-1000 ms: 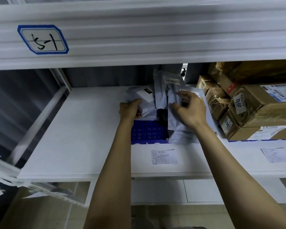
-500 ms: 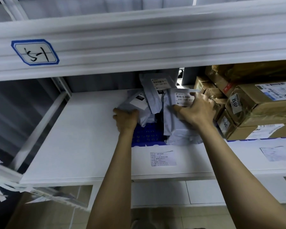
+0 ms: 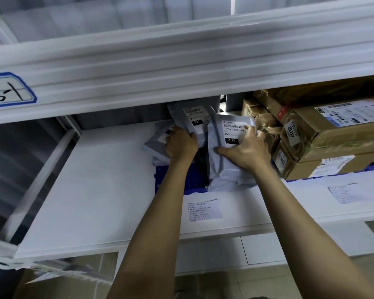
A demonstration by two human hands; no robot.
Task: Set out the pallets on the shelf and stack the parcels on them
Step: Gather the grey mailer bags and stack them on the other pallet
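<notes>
Shelf tag (image 3: 9, 90) at upper left. Centre: left hand (image 3: 181, 143) grips the upright rear grey parcel (image 3: 192, 117). Blue pallet (image 3: 198, 182) lies below it on the white shelf (image 3: 99, 180). Right hand (image 3: 246, 152), held apart from the left, clasps the front grey parcel (image 3: 229, 134) on the pallet. Brown cartons (image 3: 333, 137) are stacked at right.

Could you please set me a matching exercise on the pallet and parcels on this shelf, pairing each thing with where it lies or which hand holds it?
Things:
1. blue pallet
2. grey bag labelled K01
3. rear grey bag
4. brown cardboard boxes

Places:
A. stacked at the right of the shelf
B. gripped by the left hand
C. lying under the grey bags
D. gripped by the right hand

Pairs: 1-C, 2-D, 3-B, 4-A.
</notes>
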